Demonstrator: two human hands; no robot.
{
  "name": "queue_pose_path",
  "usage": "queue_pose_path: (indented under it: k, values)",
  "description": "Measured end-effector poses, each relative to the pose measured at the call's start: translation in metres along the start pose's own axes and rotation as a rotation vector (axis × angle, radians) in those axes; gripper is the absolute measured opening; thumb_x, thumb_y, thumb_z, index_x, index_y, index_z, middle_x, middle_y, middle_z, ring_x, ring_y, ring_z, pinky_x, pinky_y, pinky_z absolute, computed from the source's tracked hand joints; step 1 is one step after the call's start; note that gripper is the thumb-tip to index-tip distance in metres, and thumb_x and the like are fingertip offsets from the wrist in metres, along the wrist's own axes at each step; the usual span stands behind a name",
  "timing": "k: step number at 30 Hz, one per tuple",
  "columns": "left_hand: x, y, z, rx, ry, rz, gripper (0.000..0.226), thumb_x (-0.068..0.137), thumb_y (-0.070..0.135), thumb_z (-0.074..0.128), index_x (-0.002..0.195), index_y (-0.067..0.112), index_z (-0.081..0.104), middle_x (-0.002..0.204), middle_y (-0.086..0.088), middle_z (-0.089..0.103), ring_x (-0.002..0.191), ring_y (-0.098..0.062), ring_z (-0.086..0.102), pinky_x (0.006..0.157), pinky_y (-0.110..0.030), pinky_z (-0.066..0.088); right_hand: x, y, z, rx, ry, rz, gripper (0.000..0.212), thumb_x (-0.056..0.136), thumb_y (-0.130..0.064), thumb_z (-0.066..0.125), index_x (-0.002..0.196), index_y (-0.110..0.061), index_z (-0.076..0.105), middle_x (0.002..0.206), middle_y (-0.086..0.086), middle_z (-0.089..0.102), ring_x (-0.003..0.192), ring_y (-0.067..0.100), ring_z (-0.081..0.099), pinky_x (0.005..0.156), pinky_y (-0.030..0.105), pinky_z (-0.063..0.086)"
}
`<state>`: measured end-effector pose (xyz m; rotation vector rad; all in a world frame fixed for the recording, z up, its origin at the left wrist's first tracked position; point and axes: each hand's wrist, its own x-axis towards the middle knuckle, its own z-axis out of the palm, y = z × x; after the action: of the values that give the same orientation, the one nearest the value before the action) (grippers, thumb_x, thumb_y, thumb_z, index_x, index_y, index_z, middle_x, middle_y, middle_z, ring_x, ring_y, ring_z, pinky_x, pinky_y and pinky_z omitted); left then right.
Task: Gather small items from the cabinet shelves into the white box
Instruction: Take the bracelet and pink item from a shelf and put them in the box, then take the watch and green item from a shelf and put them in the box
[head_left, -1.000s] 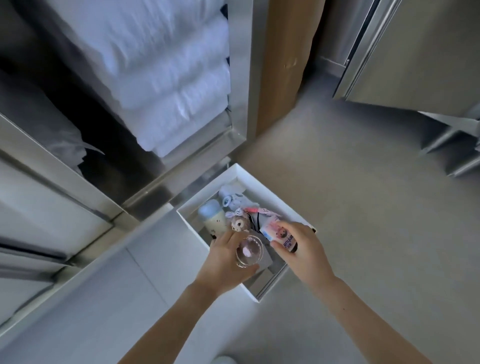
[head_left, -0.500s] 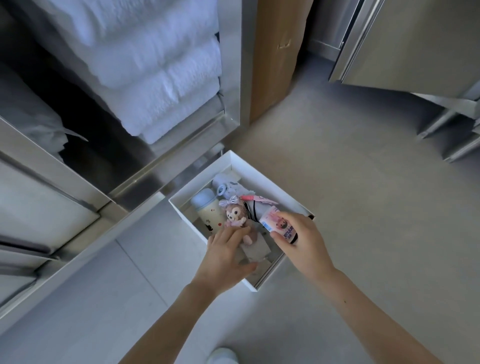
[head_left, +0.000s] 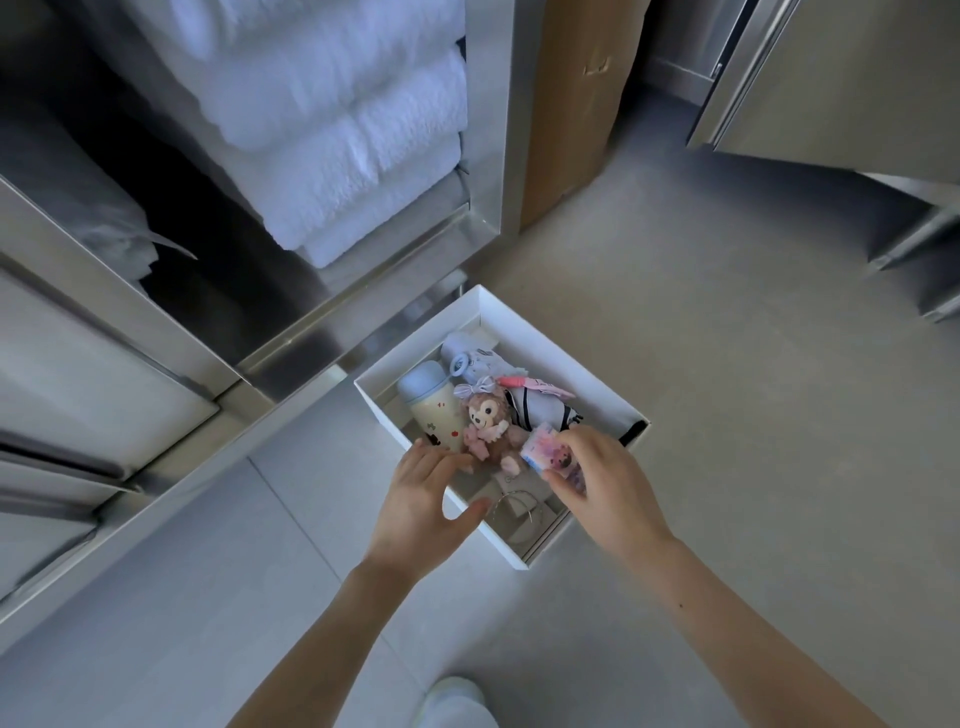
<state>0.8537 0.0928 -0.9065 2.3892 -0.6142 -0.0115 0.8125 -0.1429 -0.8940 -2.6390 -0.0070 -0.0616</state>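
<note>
The white box (head_left: 558, 343) sits on the floor beside the cabinet. Inside it lie a cream bottle with a blue cap (head_left: 428, 402), a brown plush toy with a bow (head_left: 485, 421), a pale blue folded item (head_left: 470, 353), a pink-tagged striped item (head_left: 540, 400) and a clear round container (head_left: 519, 512) near the front. My left hand (head_left: 421, 499) hovers over the box's near left edge, fingers relaxed and empty. My right hand (head_left: 602, 480) pinches a small pink and white tube (head_left: 548, 454) above the box's right side.
Folded white towels (head_left: 332, 140) are stacked on the cabinet shelf (head_left: 363, 291) at upper left. A brown panel (head_left: 571, 104) stands behind the box. A steel door (head_left: 841, 88) hangs open at upper right. A white shoe (head_left: 454, 701) shows at the bottom.
My left hand has let go of the clear round container into the box and drawn back towards the near edge. My right hand still holds the tube, now slightly lower.
</note>
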Motion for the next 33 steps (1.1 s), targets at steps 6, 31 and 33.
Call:
queue_pose_path:
  k: [6, 31, 33]
  values:
    - [0.007, 0.017, -0.019, 0.006, -0.081, -0.038, 0.037, 0.082, 0.049, 0.059, 0.105, 0.021, 0.066, 0.094, 0.011, 0.063, 0.097, -0.015, 0.058, 0.095, -0.037, 0.045, 0.002, -0.011, -0.017, 0.018, 0.093, 0.053, 0.037, 0.089, -0.038, 0.051, 0.104, -0.007, 0.063, 0.1, 0.008, 0.065, 0.091, 0.029, 0.059, 0.077, 0.035, 0.048]
    - [0.104, 0.648, -0.573, 0.016, -0.024, 0.451, 0.051, 0.093, 0.043, 0.046, 0.128, 0.008, 0.056, 0.126, -0.004, 0.058, 0.12, -0.024, 0.049, 0.108, -0.033, 0.034, -0.158, -0.307, -0.78, -0.179, 0.496, 0.131, 0.042, 0.095, -0.035, 0.053, 0.116, -0.001, 0.066, 0.114, 0.012, 0.067, 0.103, 0.034, 0.062, 0.091, 0.041, 0.048]
    - [0.098, 0.693, -0.594, -0.017, -0.012, 0.52, 0.049, 0.093, 0.042, 0.045, 0.127, 0.008, 0.056, 0.124, -0.004, 0.059, 0.118, -0.022, 0.05, 0.105, -0.031, 0.036, -0.189, -0.322, -0.823, -0.191, 0.521, 0.173, 0.044, 0.097, -0.039, 0.05, 0.118, -0.004, 0.065, 0.116, 0.009, 0.066, 0.108, 0.03, 0.061, 0.093, 0.04, 0.048]
